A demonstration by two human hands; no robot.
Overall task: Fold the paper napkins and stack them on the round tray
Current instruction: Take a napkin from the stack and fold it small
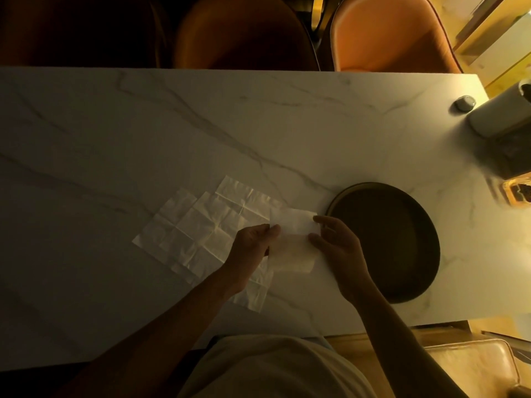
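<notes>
A partly folded white napkin (293, 242) is held just above the marble table (143, 124). My left hand (253, 245) pinches its left edge, and my right hand (336, 245) pinches its right edge with thumb and forefinger. Several unfolded, creased napkins (201, 231) lie spread flat and overlapping on the table to the left of my hands, partly under my left forearm. The dark round tray (431, 225) sits on the table right beside my right hand, with nothing visible inside it.
A pale cylindrical container (500, 116) and a small round metal object (464, 103) stand at the table's far right corner. An amber glass item (518, 192) is at the right edge. Chairs (393, 35) line the far side.
</notes>
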